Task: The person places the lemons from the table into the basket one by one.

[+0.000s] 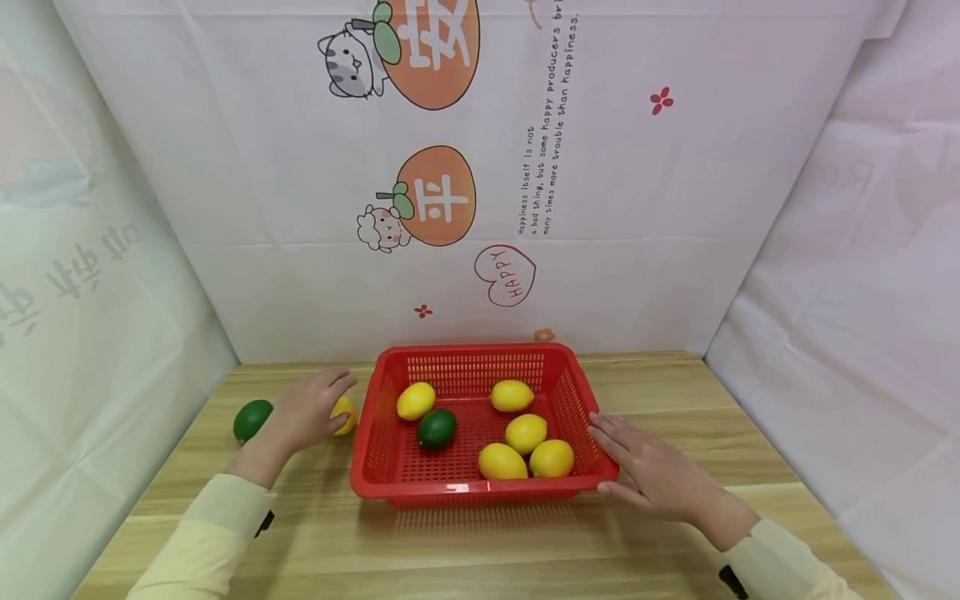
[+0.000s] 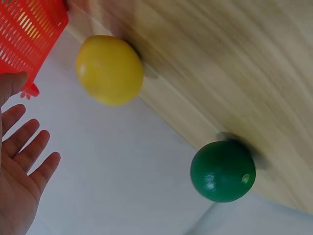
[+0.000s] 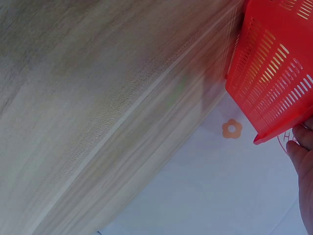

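Observation:
A red plastic basket (image 1: 472,487) stands on the wooden table, with several yellow lemons (image 1: 512,396) and one dark green lime (image 1: 437,428) inside. To its left, my left hand (image 1: 307,410) hovers over another lemon (image 2: 110,70), fingers spread and apart from it in the left wrist view. That lemon lies on the table, partly hidden by the hand in the head view. A second green lime (image 2: 223,171) lies farther left, beside the left wrist. My right hand (image 1: 656,467) touches the basket's right rim with extended fingers, its thumb near the front right corner.
The wooden table (image 1: 480,550) reaches back to a white printed sheet (image 1: 615,275). White sheets also hang on the left (image 1: 97,333) and right (image 1: 847,350) sides, close to the table's edges.

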The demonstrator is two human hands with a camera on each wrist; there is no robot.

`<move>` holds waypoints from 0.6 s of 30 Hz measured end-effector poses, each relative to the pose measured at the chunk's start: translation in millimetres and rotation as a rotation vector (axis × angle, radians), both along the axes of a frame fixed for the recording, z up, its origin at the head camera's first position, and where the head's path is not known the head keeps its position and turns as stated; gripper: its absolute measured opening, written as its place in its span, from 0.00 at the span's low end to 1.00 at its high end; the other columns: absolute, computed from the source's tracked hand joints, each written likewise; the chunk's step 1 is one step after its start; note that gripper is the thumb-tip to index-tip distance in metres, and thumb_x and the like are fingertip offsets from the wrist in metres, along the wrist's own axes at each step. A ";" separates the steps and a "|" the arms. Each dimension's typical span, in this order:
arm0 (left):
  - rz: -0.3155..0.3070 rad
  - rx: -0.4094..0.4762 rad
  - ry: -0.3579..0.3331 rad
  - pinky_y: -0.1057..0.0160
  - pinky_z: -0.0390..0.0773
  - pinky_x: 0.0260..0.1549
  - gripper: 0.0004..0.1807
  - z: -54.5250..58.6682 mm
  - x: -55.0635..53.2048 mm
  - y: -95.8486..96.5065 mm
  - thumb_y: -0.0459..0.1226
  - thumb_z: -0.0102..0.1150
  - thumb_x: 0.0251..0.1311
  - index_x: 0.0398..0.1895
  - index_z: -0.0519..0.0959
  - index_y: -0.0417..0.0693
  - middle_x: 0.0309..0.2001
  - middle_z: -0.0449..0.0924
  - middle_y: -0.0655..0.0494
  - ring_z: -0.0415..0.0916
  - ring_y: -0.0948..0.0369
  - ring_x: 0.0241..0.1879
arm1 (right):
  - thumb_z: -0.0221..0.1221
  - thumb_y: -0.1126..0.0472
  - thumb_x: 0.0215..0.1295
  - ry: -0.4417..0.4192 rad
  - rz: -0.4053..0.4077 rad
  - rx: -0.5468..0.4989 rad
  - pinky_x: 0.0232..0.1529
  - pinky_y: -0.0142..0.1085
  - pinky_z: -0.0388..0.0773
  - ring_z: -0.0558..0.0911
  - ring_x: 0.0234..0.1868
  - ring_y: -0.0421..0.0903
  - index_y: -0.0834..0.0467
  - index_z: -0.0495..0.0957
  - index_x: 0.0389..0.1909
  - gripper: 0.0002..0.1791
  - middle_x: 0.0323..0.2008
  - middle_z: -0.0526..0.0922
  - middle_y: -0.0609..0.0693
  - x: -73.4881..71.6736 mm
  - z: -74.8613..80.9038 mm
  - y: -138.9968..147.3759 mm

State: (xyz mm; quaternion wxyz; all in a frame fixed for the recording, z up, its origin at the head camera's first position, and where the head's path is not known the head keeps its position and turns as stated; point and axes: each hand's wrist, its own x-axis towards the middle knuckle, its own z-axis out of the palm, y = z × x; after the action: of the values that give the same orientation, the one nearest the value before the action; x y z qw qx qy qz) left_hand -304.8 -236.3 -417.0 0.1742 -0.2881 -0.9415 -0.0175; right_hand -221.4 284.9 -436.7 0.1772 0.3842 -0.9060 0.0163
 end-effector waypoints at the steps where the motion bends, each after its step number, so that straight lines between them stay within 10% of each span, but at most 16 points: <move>1: 0.000 -0.003 -0.005 0.45 0.78 0.49 0.30 -2.5 -1.1 -0.4 0.38 0.74 0.49 0.55 0.77 0.34 0.55 0.76 0.37 0.75 0.43 0.54 | 0.57 0.38 0.64 0.000 -0.002 0.001 0.56 0.51 0.74 0.70 0.65 0.58 0.64 0.69 0.66 0.40 0.67 0.68 0.60 0.0 -0.3 0.1; 18: -0.026 0.018 -0.009 0.42 0.75 0.51 0.26 -37.7 -13.2 -7.1 0.37 0.72 0.51 0.52 0.78 0.34 0.55 0.76 0.34 0.74 0.40 0.54 | 0.57 0.38 0.64 0.011 0.003 0.000 0.56 0.51 0.74 0.70 0.65 0.58 0.64 0.69 0.66 0.40 0.67 0.68 0.60 0.2 -1.6 0.4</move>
State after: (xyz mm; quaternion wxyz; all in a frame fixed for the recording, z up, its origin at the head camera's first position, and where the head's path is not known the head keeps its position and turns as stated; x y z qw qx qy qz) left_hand -318.0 -243.3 -454.6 0.1725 -0.2985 -0.9382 -0.0296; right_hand -221.3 285.3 -438.3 0.1824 0.3855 -0.9044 0.0143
